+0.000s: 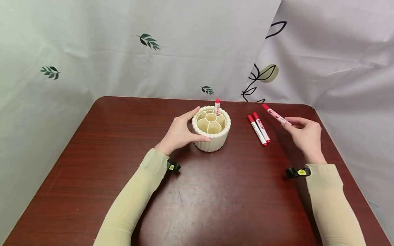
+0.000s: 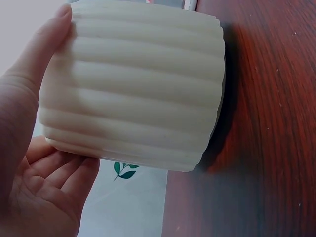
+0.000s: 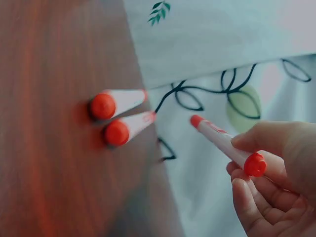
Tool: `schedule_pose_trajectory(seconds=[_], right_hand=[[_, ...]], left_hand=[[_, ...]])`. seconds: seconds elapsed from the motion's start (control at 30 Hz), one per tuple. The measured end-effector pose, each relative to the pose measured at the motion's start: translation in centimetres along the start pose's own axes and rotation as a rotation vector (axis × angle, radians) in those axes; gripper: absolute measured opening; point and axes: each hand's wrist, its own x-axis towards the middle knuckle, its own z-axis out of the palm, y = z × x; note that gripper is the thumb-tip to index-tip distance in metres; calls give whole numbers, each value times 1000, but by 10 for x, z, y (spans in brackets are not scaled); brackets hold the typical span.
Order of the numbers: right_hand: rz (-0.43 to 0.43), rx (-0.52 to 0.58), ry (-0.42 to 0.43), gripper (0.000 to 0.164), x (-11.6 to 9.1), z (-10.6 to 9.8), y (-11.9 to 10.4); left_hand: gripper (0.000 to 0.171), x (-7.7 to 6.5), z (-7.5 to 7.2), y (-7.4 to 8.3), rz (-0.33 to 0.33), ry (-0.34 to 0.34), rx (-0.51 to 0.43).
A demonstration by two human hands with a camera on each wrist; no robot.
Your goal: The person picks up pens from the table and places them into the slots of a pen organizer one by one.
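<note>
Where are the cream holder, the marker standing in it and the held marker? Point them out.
Cream holder [image 1: 216, 142]: head view, on its ribbed outer wall.
Standing marker [image 1: 217, 107]: head view, on its white barrel.
Held marker [image 3: 217, 138]: right wrist view, on its white barrel.

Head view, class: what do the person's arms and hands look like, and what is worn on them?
The left sleeve and right sleeve are long, plain and pale cream-yellow. A black band shows by the left wrist and a matching band by the right, each with a yellow mark. The left grip and right grip are ungloved hands.
</note>
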Motion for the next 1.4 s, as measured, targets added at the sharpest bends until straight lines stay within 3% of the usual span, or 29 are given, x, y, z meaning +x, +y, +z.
schedule_pose_trajectory(seconds=[0.2,0.53,0.9,1.2,1.4], right_hand=[[-12,99,20,35,-1,-1,-18],[-107,233,39,28,-3,8,-38],[-90,352,22,31,-7,16,-52],[-153,524,50,30,-10,21,-67],[-206,729,70,30,-10,19,-83]], left_hand=[[121,0,-1,1,-3,-5,-3],[121,1,-3,0,-9,-8,-12],[121,2,-2,1,-3,-21,-26],[122,3,-2,2,-14,-25,-20],[120,3,-2,2,-19,-28,-32]])
